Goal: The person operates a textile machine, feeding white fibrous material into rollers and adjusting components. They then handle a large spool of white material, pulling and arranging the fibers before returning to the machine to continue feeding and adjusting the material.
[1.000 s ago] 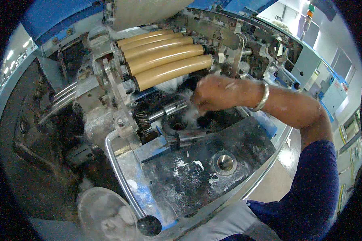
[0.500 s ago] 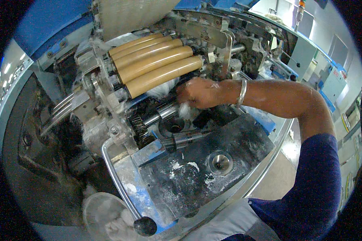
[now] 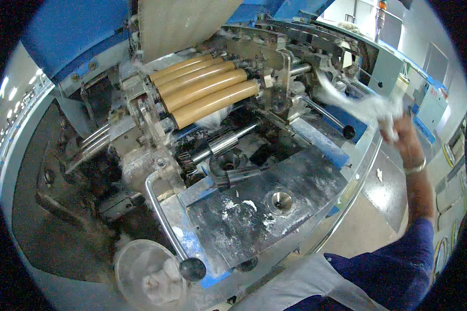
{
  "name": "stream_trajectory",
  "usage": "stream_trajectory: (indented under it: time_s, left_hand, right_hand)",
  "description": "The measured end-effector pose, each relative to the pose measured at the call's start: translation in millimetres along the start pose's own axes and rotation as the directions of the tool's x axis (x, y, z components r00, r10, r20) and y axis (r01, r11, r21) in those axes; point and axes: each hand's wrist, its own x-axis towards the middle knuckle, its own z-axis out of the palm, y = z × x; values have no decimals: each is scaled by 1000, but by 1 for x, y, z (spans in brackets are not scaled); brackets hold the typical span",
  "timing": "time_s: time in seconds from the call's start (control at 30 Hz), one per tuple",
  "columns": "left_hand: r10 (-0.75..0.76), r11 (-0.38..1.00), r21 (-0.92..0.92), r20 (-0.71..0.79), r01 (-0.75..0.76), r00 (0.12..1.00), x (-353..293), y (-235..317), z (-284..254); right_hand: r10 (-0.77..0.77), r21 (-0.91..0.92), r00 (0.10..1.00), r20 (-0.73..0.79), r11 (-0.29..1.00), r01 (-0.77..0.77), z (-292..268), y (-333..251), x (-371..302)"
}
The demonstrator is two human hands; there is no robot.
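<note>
My right hand (image 3: 406,139), with a bangle at the wrist, is raised at the right, beyond the machine's edge. Its fingers are closed round a wad of white fibre (image 3: 360,105), which trails left over the machine and is smeared by motion. Tan rollers (image 3: 210,98) lie side by side in the machine's middle, with some white fluff (image 3: 213,119) beneath the front one. In front of them runs a bare metal shaft (image 3: 224,144) with a gear at its left end. My left hand is out of view.
A black plate (image 3: 264,220) dusted with white lint covers the machine's front. Ball-ended levers stand at its left (image 3: 166,228) and right (image 3: 324,114). A round container (image 3: 127,269) with white fluff sits at the lower left. Blue covers (image 3: 78,36) are raised behind.
My right hand has pulled away from the shaft in front of the rollers, up and to the right, drawing out the white fibre. The view has shifted slightly.
</note>
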Motion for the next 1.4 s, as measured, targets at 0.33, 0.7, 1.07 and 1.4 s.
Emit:
stream_trajectory:
  time_s: [0.33, 0.7, 1.07, 1.4]
  left_hand:
    - [-26, 996, 91, 11, 25, 1000, 4, 27, -31]
    - [-390, 921, 120, 310, 371, 867, 21, 67, -66]
    - [-346, 918, 303, 302, 254, 888, 2, 45, -58]
    - [-293, 939, 266, 296, 216, 909, -6, 35, -57]
  right_hand:
    - [761, -624, 380, 526, 649, -435, 82, 213, -235]
    - [520, -431, 324, 790, 847, -310, 197, 263, -226]
    - [565, -518, 222, 795, 822, -237, 138, 173, -207]
    - [684, -688, -76, 725, 721, -76, 149, 161, -186]
